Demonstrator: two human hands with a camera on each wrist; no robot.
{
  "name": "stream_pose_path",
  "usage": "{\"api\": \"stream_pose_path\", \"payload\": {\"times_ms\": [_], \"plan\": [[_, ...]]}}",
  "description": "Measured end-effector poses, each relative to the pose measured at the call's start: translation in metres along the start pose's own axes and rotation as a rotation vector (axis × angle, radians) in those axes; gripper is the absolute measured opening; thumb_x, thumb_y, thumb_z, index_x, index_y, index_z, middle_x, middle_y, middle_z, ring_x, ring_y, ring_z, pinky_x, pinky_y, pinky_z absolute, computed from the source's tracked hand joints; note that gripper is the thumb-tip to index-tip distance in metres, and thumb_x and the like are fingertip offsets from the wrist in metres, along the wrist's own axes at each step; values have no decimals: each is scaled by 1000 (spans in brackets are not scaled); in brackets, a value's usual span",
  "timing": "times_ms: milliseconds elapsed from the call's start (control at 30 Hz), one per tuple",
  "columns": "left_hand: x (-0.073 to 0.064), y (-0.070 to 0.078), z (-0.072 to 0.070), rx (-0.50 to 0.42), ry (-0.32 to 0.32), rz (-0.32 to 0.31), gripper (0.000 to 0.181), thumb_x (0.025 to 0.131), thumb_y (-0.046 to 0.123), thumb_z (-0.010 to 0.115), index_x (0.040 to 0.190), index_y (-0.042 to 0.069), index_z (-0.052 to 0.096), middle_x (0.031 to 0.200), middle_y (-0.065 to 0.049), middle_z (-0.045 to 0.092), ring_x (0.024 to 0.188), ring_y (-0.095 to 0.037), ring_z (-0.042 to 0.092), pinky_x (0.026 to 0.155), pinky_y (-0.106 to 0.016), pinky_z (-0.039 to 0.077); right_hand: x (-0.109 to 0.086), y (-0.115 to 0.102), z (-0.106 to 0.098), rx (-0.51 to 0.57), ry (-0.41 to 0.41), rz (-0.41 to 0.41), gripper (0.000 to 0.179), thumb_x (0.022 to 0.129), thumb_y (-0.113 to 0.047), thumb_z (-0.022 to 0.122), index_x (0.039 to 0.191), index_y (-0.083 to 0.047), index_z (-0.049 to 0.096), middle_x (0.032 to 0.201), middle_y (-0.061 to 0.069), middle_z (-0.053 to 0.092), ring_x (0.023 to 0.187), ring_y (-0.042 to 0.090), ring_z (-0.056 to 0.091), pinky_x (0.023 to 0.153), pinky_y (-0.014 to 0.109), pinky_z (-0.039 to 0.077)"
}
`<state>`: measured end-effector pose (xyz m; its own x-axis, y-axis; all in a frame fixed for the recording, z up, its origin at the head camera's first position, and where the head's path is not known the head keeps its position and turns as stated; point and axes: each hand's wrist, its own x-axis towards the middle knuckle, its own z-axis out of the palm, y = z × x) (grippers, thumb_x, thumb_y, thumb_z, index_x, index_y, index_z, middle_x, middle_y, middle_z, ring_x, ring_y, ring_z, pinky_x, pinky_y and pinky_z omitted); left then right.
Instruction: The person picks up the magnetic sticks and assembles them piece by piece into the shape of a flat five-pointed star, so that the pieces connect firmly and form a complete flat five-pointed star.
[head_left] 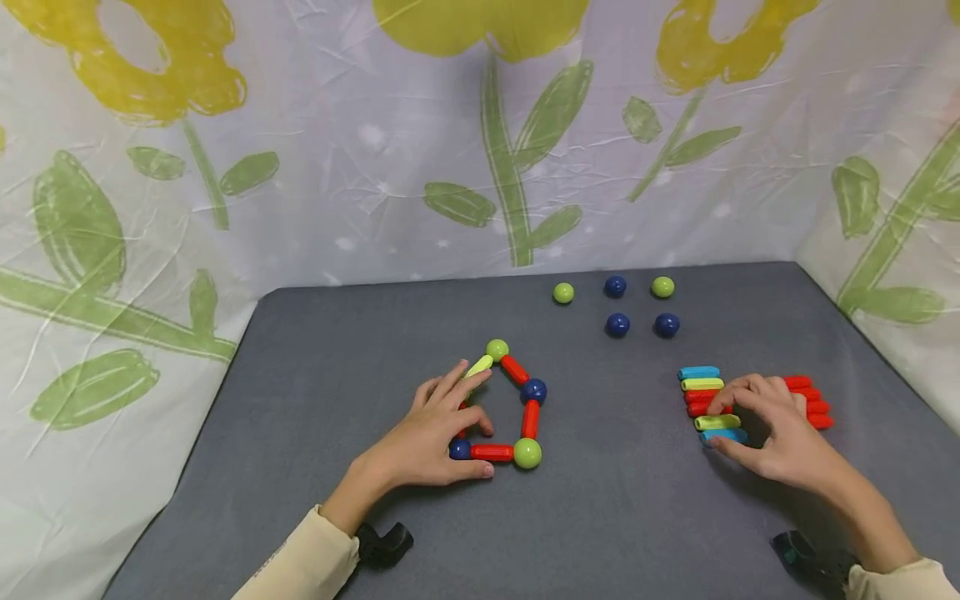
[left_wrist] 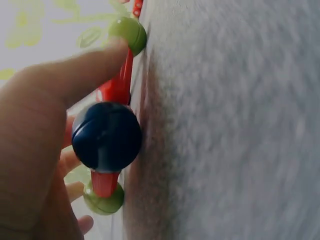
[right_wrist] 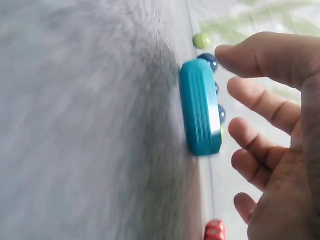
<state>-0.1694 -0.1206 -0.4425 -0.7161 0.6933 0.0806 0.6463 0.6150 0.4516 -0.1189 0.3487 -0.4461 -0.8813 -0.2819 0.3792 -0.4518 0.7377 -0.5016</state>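
My left hand (head_left: 427,442) is spread over the left side of a ring of rods and balls, fingers loosely bent. Its thumb lies beside the near red rod (head_left: 492,452), between a dark blue ball (head_left: 460,449) and a green ball (head_left: 527,453). At the top, a yellow-green rod (head_left: 480,365) meets another green ball; the hand hides part of the ring's left side. On the right, my right hand (head_left: 783,437) hovers over a column of coloured rods, thumb and fingers apart. The right wrist view shows a blue rod (right_wrist: 201,107) near the thumb, with nothing held.
Several loose balls sit at the back right, among them a blue ball (head_left: 618,325) and a green ball (head_left: 662,287). More red rods (head_left: 819,408) lie right of the right hand. A flower-printed cloth (head_left: 360,192) rises behind the grey table (head_left: 337,342).
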Motion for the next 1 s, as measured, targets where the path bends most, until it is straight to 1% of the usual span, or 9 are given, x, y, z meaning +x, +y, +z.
{"api": "stream_pose_path", "payload": {"times_ms": [133,200,300,433,567,700,800,867,1000], "plan": [[0,-3,2,4,16,10,20,86,52,77,91,36,65,162,0,41,160,-30,10,118,-63,17,-12,7,-3,-7,17,-27,50,61,0,93,93,-28,67,101,-11,56,105,-4,35,83,28,19],[0,-5,4,-1,25,7,20,86,52,78,87,37,64,158,0,47,159,-30,12,117,-63,18,-15,11,-3,-9,22,-41,52,59,1,94,93,-29,68,99,-12,58,103,-4,38,84,21,22],[1,-7,6,1,49,2,20,86,52,77,84,38,64,155,0,51,159,-30,14,115,-64,19,-18,13,-4,-20,31,-62,53,58,3,93,94,-28,71,96,-13,60,99,-3,42,85,16,25],[3,-9,7,21,73,-12,20,87,53,75,83,38,63,153,0,52,159,-32,14,115,-64,18,-17,11,-4,-58,37,-74,50,58,4,93,92,-27,73,90,-14,62,93,-3,43,79,20,23],[3,-9,8,29,85,-23,19,89,51,74,84,36,63,153,0,52,159,-35,12,115,-64,15,-13,-1,2,-154,23,-88,46,57,-4,95,88,-31,75,84,-17,60,87,-3,40,72,29,15],[3,-8,9,36,100,-12,16,89,48,74,93,34,67,155,-1,50,159,-36,11,116,-64,13,-1,-20,16,-172,-2,-165,43,58,-11,96,89,-34,77,85,-19,59,89,0,42,73,28,15],[4,-5,9,36,120,11,19,89,46,75,102,33,70,154,-2,52,158,-35,13,117,-63,13,11,-37,30,-130,-49,-226,39,64,-13,95,93,-33,79,87,-20,60,92,1,46,77,26,20],[6,-2,9,36,137,31,22,89,44,76,105,31,70,149,-2,56,157,-35,19,116,-62,14,19,-48,40,-90,-103,-234,35,69,-14,93,96,-33,80,90,-22,61,93,1,48,80,25,26],[8,4,9,70,155,63,25,89,43,78,109,29,71,127,6,66,143,-27,42,115,-61,17,38,-66,60,15,-219,-208,28,78,-17,88,101,-30,81,94,-22,64,91,-2,46,79,27,35]]}}
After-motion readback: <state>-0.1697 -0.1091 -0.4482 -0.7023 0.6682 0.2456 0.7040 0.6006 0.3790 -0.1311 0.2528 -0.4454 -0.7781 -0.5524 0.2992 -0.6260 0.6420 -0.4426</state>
